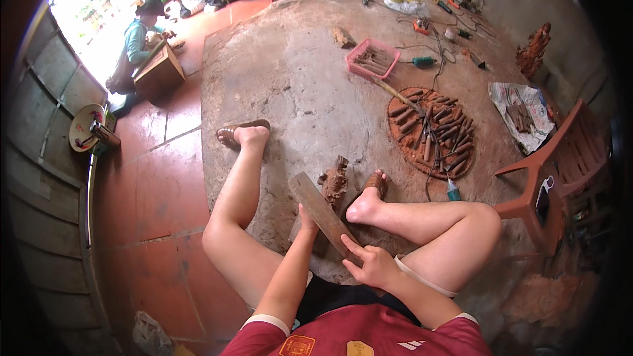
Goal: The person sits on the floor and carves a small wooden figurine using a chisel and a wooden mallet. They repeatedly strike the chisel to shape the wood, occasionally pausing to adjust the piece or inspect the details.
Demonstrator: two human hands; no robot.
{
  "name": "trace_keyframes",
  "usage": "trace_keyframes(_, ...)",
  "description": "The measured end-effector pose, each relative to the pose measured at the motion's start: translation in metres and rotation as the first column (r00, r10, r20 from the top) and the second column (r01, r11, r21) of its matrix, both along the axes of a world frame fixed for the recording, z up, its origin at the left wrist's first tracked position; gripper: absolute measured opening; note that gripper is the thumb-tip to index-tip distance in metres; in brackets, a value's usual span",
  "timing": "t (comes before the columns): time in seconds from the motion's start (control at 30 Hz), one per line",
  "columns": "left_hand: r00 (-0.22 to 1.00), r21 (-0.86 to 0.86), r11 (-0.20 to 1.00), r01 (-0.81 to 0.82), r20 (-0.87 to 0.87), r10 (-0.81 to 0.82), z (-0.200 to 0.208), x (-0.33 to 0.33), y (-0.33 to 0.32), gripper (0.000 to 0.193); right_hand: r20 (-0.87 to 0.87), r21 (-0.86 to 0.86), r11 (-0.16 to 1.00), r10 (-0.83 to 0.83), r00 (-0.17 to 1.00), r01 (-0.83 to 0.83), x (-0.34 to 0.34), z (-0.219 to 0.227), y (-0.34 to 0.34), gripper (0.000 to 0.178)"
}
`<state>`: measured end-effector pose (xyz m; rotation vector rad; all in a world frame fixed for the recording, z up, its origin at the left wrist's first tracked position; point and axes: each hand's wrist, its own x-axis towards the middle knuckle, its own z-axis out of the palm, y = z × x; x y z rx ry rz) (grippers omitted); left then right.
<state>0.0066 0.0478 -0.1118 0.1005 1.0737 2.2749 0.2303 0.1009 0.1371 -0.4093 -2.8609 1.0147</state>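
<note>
A long, flat grey-brown bar (318, 207) slants across in front of my lap; whether it is wood or stone I cannot tell. My left hand (308, 218) grips its left edge around the middle, most of the fingers hidden. At the near end my right hand (370, 266) is closed on the bar, index finger stretched along its top. Just beyond the bar, between my feet, stands a rough carved piece of brown wood (335, 182), partly covered by it.
A round tray (394, 153) of wooden-handled tools lies ahead right, behind it a pink basket (373, 78) of more tools. Cables and a green power tool (423, 62) spread beyond. A brown plastic chair (521, 207) stands right. Another person (136, 43) works far left beside a wooden box (160, 74).
</note>
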Motion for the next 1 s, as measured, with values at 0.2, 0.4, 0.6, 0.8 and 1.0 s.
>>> trace_keyframes(0.2, 0.845, -0.243, 0.952, -0.184, -0.534, 0.027, -0.007, -0.017, 0.007, 0.028, -0.163, 0.13, 0.992, 0.021, 0.986, 0.0, -0.007, -0.004, -0.024, 0.071)
trace_keyframes(0.4, 0.993, -0.052, 0.991, 0.12, -0.011, -0.121, 0.028, 0.005, 0.014, 0.031, -0.099, -0.103, 0.992, -0.083, 0.992, 0.073, 0.003, 0.003, -0.022, 0.075)
trace_keyframes(0.6, 0.984, -0.003, 0.999, 0.054, -0.172, -0.054, -0.003, -0.002, 0.016, 0.024, -0.272, -0.14, 0.989, -0.089, 0.958, 0.052, 0.01, 0.007, -0.033, 0.081)
trace_keyframes(0.8, 0.944, -0.17, 0.985, -0.008, -0.326, -0.049, -0.014, -0.008, 0.016, 0.009, -0.126, -0.186, 0.98, -0.099, 0.987, 0.075, 0.021, 0.025, -0.032, 0.086)
trace_keyframes(1.0, 0.824, -0.39, 0.909, -0.144, -0.556, -0.108, 0.038, 0.008, 0.014, 0.024, -0.287, -0.169, 0.986, -0.062, 0.956, 0.013, 0.027, -0.001, 0.005, 0.087)
